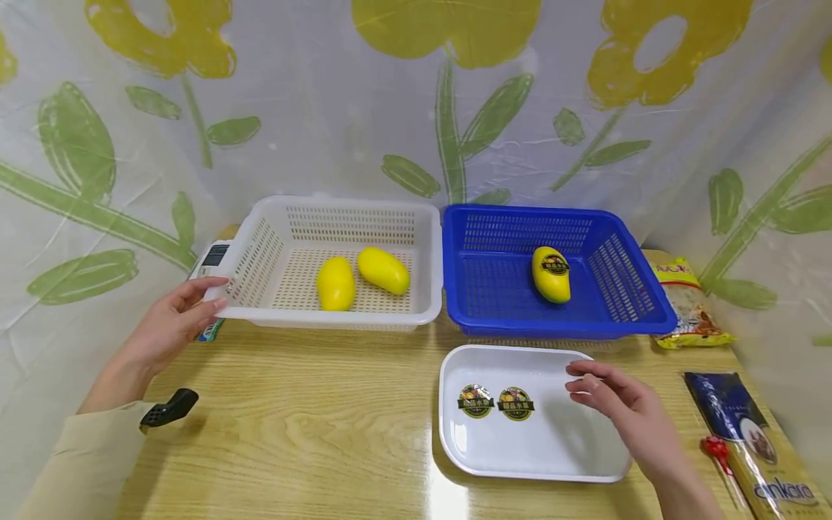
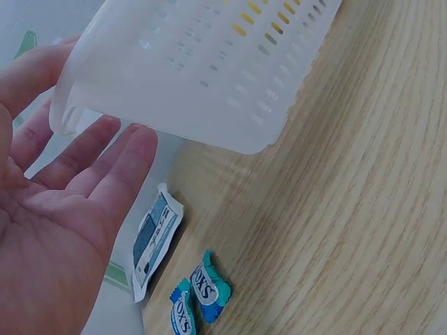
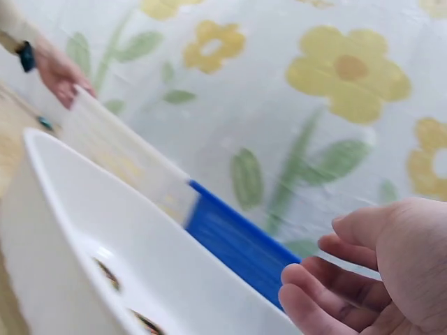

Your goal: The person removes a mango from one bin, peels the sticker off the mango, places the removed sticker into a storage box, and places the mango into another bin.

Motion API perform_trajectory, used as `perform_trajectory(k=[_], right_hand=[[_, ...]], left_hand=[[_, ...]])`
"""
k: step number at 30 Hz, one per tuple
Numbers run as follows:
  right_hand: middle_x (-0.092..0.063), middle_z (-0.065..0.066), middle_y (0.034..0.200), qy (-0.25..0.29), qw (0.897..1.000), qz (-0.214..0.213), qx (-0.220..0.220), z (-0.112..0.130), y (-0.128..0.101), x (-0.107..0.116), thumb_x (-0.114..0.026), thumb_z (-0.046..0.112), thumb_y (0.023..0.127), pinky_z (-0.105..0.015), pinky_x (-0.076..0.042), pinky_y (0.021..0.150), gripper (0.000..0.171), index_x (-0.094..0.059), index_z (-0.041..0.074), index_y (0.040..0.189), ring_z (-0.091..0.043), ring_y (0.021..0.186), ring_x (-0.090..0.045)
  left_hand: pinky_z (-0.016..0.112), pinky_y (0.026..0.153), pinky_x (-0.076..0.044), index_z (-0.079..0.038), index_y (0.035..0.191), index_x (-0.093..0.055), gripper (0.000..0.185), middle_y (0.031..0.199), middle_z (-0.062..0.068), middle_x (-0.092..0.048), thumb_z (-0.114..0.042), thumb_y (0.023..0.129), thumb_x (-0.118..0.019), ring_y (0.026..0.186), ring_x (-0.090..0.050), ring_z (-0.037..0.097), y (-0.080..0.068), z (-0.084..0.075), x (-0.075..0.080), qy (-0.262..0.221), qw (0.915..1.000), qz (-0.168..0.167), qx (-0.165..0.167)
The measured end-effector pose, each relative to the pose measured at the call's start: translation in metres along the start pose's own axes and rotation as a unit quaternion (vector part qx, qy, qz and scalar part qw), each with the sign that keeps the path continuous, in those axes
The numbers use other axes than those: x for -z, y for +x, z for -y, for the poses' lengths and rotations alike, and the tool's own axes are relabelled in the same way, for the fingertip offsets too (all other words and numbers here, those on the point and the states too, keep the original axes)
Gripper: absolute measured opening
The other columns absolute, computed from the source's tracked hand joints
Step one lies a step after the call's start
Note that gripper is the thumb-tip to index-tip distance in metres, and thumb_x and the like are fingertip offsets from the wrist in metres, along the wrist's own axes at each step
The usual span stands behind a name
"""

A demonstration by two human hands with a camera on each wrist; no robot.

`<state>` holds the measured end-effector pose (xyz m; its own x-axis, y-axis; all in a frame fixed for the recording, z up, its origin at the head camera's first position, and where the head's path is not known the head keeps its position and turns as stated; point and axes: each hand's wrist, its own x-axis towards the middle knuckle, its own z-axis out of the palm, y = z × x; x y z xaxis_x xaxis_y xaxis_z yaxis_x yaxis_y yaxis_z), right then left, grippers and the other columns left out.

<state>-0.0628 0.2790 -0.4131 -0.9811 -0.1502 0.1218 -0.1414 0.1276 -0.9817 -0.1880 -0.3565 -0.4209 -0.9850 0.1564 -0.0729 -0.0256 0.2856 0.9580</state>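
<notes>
My left hand [image 1: 170, 318] grips the white basket [image 1: 338, 315] at its front left corner; in the left wrist view the fingers [image 2: 115, 164] reach beneath the rim. Two plain yellow mangoes [image 1: 336, 284] lie inside that basket. Beside it on the right stands a blue basket [image 1: 559, 328] with one mango [image 1: 551, 275] that bears a dark round sticker. Over the right side of a white tray [image 1: 533, 462] hovers my right hand [image 1: 627, 408], fingers loosely bent and holding nothing. Two round fruit stickers [image 1: 477, 401] lie in the tray.
At the right lie a yellow snack bag [image 1: 692, 307], a dark-and-gold pasta packet [image 1: 757, 448] and a red lollipop [image 1: 717, 449]. Small wrapped sweets [image 2: 208, 287] and a white packet [image 2: 157, 237] sit left of the white basket. A flowered curtain [image 1: 325, 130] hangs behind the baskets.
</notes>
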Motion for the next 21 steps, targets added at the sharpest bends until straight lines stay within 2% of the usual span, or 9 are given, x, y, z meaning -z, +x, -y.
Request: perform_trajectory(k=[5,9,12,15,17,18,21], right_hand=[[-0.065,0.001,0.119,0.043,0.994,-0.095,-0.033,-0.001,0.001,0.029,-0.051,0.013,0.102,-0.022,-0.054,0.084,0.033,-0.054,-0.004,0.131,-0.010,0.101,-0.065],[-0.062,0.003,0.118,0.079,0.976,-0.195,-0.061,-0.003,0.006,0.055,-0.061,0.019,0.097,-0.017,-0.053,0.080,0.038,-0.056,0.003,0.132,-0.007,0.100,-0.063],[-0.057,0.005,0.118,0.051,0.963,-0.250,-0.087,-0.005,0.014,0.074,-0.064,0.024,0.095,-0.012,-0.052,0.075,0.044,-0.055,0.005,0.134,-0.005,0.098,-0.061],[-0.051,0.009,0.118,0.001,0.953,-0.277,-0.122,-0.008,0.024,0.089,-0.066,0.031,0.093,-0.007,-0.049,0.071,0.050,-0.054,0.012,0.138,-0.002,0.097,-0.056],[-0.048,0.009,0.122,-0.019,0.948,-0.285,-0.142,-0.011,0.030,0.095,-0.067,0.034,0.092,-0.006,-0.048,0.071,0.054,-0.052,0.016,0.141,-0.001,0.097,-0.053],[-0.046,0.007,0.128,-0.033,0.946,-0.285,-0.153,-0.012,0.033,0.098,-0.066,0.036,0.092,-0.009,-0.048,0.080,0.057,-0.050,0.019,0.143,0.000,0.099,-0.052],[-0.037,0.000,0.143,-0.062,0.944,-0.276,-0.169,-0.016,0.042,0.103,-0.066,0.039,0.091,-0.009,-0.046,0.084,0.061,-0.046,0.025,0.147,0.001,0.100,-0.050]], left_hand=[[0.016,0.076,-0.052,-0.015,0.140,-0.047,0.041,0.125,-0.007,-0.050,-0.019,0.100,-0.057,0.095,-0.058,0.001,0.000,0.000,0.000,-0.001,0.9999,0.002,-0.012],[0.014,0.079,-0.050,-0.014,0.141,-0.046,0.041,0.126,-0.008,-0.050,-0.020,0.102,-0.054,0.098,-0.057,-0.001,0.000,-0.001,0.002,0.021,0.9995,0.003,-0.025],[0.012,0.081,-0.048,-0.012,0.143,-0.045,0.042,0.124,-0.011,-0.051,-0.022,0.102,-0.053,0.099,-0.056,-0.002,0.000,-0.005,0.004,0.057,0.9976,-0.014,-0.037],[0.010,0.081,-0.046,-0.010,0.144,-0.042,0.046,0.126,-0.011,-0.053,-0.025,0.102,-0.053,0.106,-0.055,-0.003,0.001,-0.013,0.006,0.094,0.9941,-0.042,-0.035],[0.009,0.082,-0.044,-0.011,0.145,-0.041,0.048,0.139,-0.004,-0.048,-0.028,0.102,-0.053,0.120,-0.051,0.003,0.001,-0.021,0.007,0.111,0.9918,-0.057,-0.027],[0.007,0.083,-0.042,-0.012,0.145,-0.042,0.049,0.146,0.001,-0.043,-0.030,0.101,-0.054,0.128,-0.047,0.009,0.001,-0.024,0.007,0.123,0.9900,-0.064,-0.027],[0.002,0.086,-0.036,-0.015,0.146,-0.042,0.051,0.160,0.009,-0.022,-0.035,0.100,-0.055,0.144,-0.028,0.023,0.002,-0.036,0.007,0.146,0.9856,-0.082,-0.024]])
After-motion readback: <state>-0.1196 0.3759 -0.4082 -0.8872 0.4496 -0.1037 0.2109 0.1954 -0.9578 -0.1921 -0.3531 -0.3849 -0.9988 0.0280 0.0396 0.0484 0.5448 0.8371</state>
